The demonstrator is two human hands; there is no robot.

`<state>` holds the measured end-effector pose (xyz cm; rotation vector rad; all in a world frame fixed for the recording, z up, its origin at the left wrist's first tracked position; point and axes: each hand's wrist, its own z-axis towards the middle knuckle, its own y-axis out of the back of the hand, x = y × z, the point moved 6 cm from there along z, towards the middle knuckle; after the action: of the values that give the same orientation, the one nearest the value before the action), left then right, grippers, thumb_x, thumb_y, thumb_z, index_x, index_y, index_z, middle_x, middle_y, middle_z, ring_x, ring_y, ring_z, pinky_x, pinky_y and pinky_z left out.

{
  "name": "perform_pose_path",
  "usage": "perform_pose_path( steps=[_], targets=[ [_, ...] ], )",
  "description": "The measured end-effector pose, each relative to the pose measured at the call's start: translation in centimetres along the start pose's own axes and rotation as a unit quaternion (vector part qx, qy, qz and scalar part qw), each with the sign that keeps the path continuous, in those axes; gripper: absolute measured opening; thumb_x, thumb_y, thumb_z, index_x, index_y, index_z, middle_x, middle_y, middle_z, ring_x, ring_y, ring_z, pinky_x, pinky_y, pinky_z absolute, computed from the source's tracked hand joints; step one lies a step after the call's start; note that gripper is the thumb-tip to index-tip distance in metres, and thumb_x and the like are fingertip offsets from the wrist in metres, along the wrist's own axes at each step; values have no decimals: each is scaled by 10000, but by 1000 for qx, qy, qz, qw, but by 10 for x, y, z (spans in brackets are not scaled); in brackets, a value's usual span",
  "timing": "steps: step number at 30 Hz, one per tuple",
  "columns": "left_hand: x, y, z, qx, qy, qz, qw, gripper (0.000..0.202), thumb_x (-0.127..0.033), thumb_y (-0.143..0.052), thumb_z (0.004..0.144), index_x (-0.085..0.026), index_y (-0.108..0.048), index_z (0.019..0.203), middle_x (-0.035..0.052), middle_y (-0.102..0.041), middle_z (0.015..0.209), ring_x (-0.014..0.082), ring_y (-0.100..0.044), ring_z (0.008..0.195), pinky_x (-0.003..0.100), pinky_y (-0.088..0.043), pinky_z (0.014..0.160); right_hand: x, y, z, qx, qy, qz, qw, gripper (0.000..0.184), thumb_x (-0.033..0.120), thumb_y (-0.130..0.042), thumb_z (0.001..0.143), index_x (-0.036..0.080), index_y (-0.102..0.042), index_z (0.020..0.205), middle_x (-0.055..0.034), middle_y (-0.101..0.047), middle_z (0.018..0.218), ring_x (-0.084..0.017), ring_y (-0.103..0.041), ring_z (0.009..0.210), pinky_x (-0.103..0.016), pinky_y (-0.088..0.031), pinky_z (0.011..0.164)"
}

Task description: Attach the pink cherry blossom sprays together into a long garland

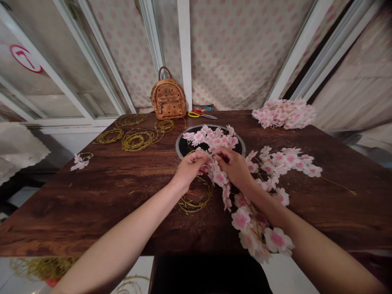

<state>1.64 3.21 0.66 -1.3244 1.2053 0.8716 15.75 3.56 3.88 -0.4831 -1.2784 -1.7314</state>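
My left hand (pixel 191 165) and my right hand (pixel 233 165) meet over the middle of a dark wooden table (pixel 101 196), both pinched on a garland of pink and white fabric blossoms (pixel 245 216). The garland trails from my fingers down across my right forearm to the table's front edge. A thin yellow-green wire ring (pixel 196 200) hangs from under my left hand. More blossoms (pixel 212 139) lie just beyond my fingers, on a round black inset with a metal rim (pixel 180 143).
Several coiled yellow-green wire rings (pixel 134 136) lie at the back left. A small brown backpack (pixel 168 98) stands at the far edge, scissors (pixel 200 114) beside it. Blossom heaps sit at the back right (pixel 283 113) and right (pixel 288 161); a single small sprig (pixel 80 160) lies left.
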Motion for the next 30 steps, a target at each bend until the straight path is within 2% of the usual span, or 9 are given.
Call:
perform_pose_path(
  steps=[7,13,22,24,28,30],
  targets=[
    [3,-3,0,32,27,-53,998,55,-174,-702,771,-140,-692,813,5,-657,752,75,-606,640,227,-529,675,1,0,0,1,5,3,1000,120,237,-485,857,197,-584,802,14,-563,671,-123,-477,610,-250,-365,610],
    [4,-2,1,23,23,-36,999,77,-188,-696,785,-134,-713,837,9,-660,752,66,-588,620,224,-520,675,0,1,0,-1,1,3,1000,122,268,-498,858,201,-586,806,15,-558,659,-126,-469,608,-252,-362,608],
    [-4,1,2,1,-38,74,997,112,-207,-642,799,-140,-726,835,-5,-641,677,66,-501,529,186,-354,504,-3,1,1,3,9,-2,1000,98,245,-514,848,204,-603,834,8,-568,685,-130,-483,624,-256,-372,620],
    [-7,0,2,1,-63,83,995,112,-193,-636,792,-138,-729,823,5,-660,701,73,-496,548,196,-352,519,-3,0,1,5,8,-13,1000,105,241,-512,851,201,-608,840,9,-568,682,-130,-484,623,-255,-370,619],
    [-12,-2,2,9,-109,81,991,72,-159,-660,763,-134,-725,782,32,-697,786,100,-567,677,218,-420,638,-1,1,0,3,8,-29,1000,115,240,-507,858,193,-611,843,16,-552,662,-125,-475,608,-252,-356,608],
    [-12,-3,1,10,-110,78,991,57,-146,-661,755,-135,-715,772,31,-695,789,96,-571,672,215,-424,634,0,1,0,5,10,-29,1000,118,243,-508,860,191,-611,832,18,-549,654,-123,-471,600,-251,-351,601]
  ],
)
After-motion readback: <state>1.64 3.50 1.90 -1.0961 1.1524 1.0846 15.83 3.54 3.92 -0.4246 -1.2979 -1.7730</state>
